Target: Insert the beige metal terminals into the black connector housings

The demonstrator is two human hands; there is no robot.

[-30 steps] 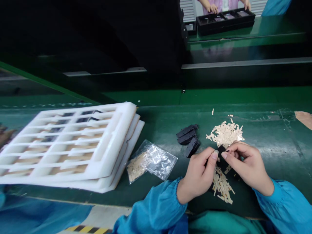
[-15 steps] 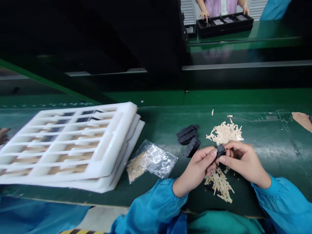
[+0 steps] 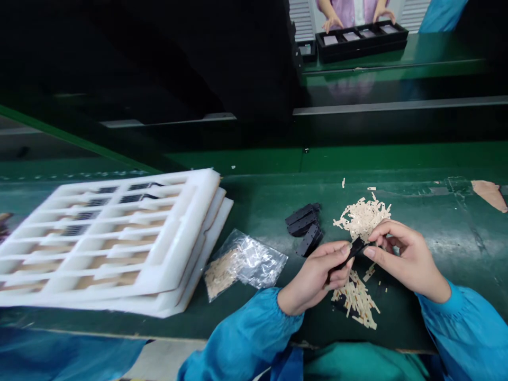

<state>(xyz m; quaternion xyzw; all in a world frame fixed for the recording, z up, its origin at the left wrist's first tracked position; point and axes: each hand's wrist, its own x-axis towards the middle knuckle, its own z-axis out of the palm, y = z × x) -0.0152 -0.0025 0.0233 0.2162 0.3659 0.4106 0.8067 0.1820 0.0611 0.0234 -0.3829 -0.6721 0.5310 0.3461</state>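
A black part (image 3: 354, 251) is gripped between the thumb and fingers of my left hand (image 3: 322, 269). My right hand (image 3: 400, 255) is at the part's upper right end, thumb and index finger close together; whatever they pinch is too small to make out. Just beyond the hands lies a pile of small cream pieces (image 3: 363, 214). Closer to me, below the hands, there is a second pile of cream strips (image 3: 359, 304). Several black parts (image 3: 305, 222) lie together left of the far pile.
White foam trays (image 3: 159, 264) are stacked at the left, with dark parts in some slots. Clear plastic bags (image 3: 254, 262), one with cream pieces, lie beside them. A tan scrap (image 3: 490, 194) is at the right. Across the bench, a person's hands are at a black tray (image 3: 361, 52).
My right hand has shifted slightly right, and the black part has turned in my left hand, showing more of its length. The person opposite has raised one hand from inside the black tray.
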